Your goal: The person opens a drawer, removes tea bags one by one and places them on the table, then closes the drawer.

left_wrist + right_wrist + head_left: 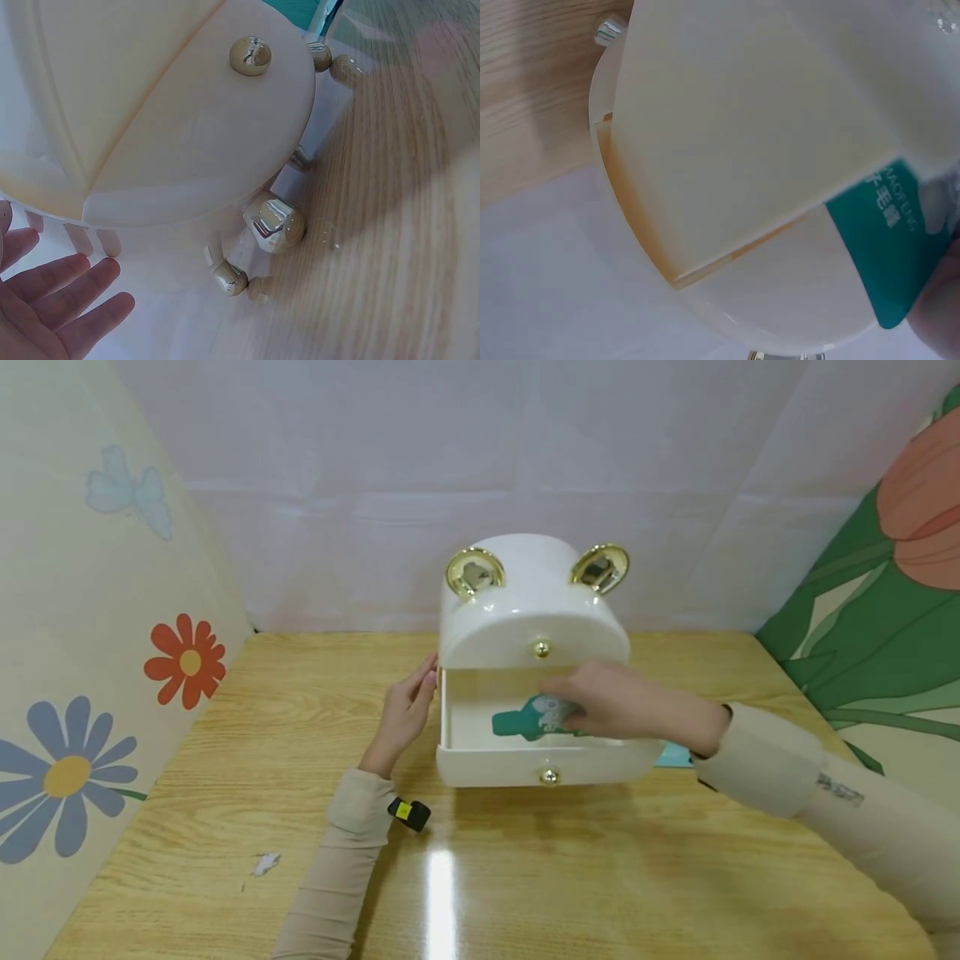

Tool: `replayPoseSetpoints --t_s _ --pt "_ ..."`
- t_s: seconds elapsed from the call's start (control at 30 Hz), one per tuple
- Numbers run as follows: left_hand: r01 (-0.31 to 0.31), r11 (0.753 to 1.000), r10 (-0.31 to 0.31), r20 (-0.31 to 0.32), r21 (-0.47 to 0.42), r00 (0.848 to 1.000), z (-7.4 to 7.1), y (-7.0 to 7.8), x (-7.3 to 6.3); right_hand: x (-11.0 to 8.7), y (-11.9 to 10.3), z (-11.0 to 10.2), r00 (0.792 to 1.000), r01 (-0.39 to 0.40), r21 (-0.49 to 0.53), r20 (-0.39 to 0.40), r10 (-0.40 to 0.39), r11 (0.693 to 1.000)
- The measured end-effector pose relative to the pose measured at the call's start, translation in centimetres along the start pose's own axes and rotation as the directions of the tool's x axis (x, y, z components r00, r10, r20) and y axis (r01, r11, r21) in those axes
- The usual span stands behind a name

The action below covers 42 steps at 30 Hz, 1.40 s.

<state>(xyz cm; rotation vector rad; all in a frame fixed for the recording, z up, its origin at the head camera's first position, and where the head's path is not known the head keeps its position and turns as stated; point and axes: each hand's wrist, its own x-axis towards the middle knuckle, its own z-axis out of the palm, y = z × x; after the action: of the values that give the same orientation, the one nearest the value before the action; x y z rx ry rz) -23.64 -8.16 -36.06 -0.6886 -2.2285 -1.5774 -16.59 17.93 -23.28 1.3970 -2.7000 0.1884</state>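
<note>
A glossy white storage box with gold ears and gold knobs stands on the table, its lower drawer pulled out. My right hand pinches a green tea packet above that drawer. In the right wrist view, white print marks the packet, and only a finger edge shows beside it. My left hand rests against the box's left side; the left wrist view shows its fingers extended next to the white wall. Gold feet show under the box.
A light blue flat item lies right of the box, partly covered by my right sleeve. A white scrap or worn patch marks the table at front left. Flower-painted panels flank the table, and a pale cloth hangs behind.
</note>
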Motion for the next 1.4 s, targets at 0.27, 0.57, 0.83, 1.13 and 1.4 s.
replayPoseSetpoints --t_s 0.27,0.57,0.83,1.13,1.4 --pt "0.006 1.0 -0.006 0.016 -0.002 1.0 -0.4 2.7 -0.3 -0.6 -0.1 -0.9 0.997 -0.029 0.012 -0.077 0.03 0.999" --pt "0.017 1.0 -0.017 0.012 -0.023 1.0 0.0 0.0 0.0 -2.0 0.1 -1.6 0.973 0.021 -0.073 -0.229 -0.038 0.997" --pt "0.019 0.999 -0.019 0.013 -0.032 1.0 0.0 -0.1 -0.1 -4.7 1.5 -2.6 0.919 0.012 -0.099 -0.391 -0.05 0.995" --pt "0.019 0.999 -0.019 0.013 -0.036 1.0 -0.6 2.1 -0.5 -7.2 2.8 -2.9 0.89 -0.077 -0.116 -0.456 0.016 0.99" --pt "0.038 0.999 -0.038 0.016 -0.023 0.999 -1.1 3.8 -0.7 -9.0 3.9 -2.3 0.839 -0.265 -0.043 -0.503 0.209 0.963"
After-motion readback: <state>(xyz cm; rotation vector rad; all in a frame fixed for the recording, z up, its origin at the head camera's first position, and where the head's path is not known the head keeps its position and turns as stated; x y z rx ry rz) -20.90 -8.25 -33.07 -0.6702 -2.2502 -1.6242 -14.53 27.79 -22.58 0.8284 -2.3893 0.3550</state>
